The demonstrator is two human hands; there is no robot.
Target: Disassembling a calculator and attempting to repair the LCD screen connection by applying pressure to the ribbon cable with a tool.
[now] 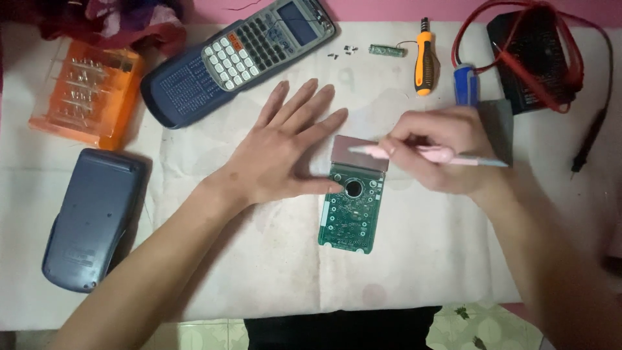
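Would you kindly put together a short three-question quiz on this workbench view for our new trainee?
1. True or false: the right hand holds a pink pen-like tool over the top of the green circuit board.
2. Which part of the left hand touches the board? A) palm B) thumb C) little finger
3. Fill in: the orange-handled screwdriver lies between a small cylindrical part and a ____ tool handle.

Key: 1 true. 2 B, the thumb presses the board's left edge while the other fingers are spread flat on the white cloth. 3 blue.
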